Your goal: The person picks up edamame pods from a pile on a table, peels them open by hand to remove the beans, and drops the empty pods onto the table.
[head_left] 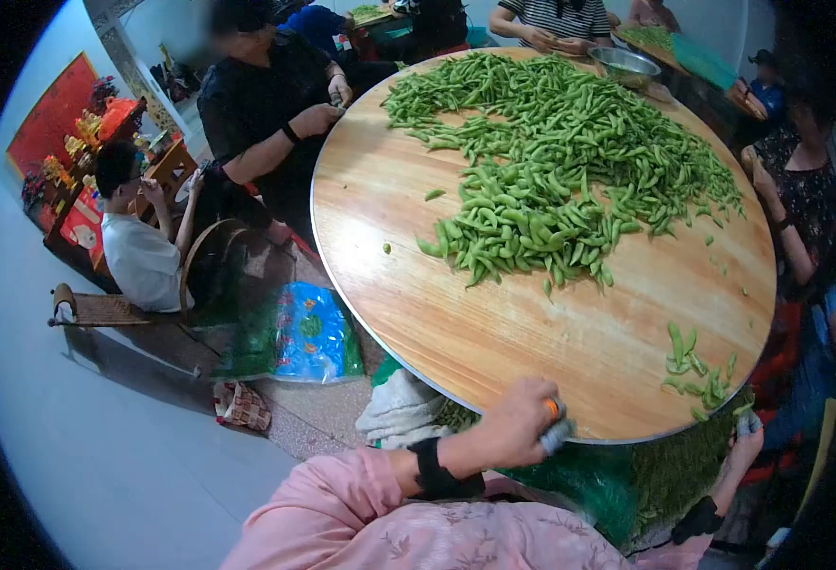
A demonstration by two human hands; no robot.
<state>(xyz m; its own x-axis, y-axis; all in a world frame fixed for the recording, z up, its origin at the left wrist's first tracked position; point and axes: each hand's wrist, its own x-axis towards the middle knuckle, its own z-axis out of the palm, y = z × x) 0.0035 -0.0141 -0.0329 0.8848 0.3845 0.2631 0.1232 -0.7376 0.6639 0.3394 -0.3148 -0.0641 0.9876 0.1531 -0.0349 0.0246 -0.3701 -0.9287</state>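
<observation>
My left hand (520,420) is closed in a fist over the near edge of a round wooden table (389,275). A bit of orange shows at its fingers, and grey covers a fingertip; whatever lies inside the grip is hidden. Low at the table's right edge, my right hand (747,439) pinches a green soybean pod (743,409), also with grey on a fingertip. Just beyond it lies a small group of loose pods (712,388). A large heap of green soybean pods (570,161) covers the far part of the tabletop.
Below the table edge are a white cloth (401,410) and a green plastic bag (570,484). A metal bowl (624,66) stands at the far rim. Several people sit around, one in black (261,104) at the left. A blue bag (310,332) lies on the floor.
</observation>
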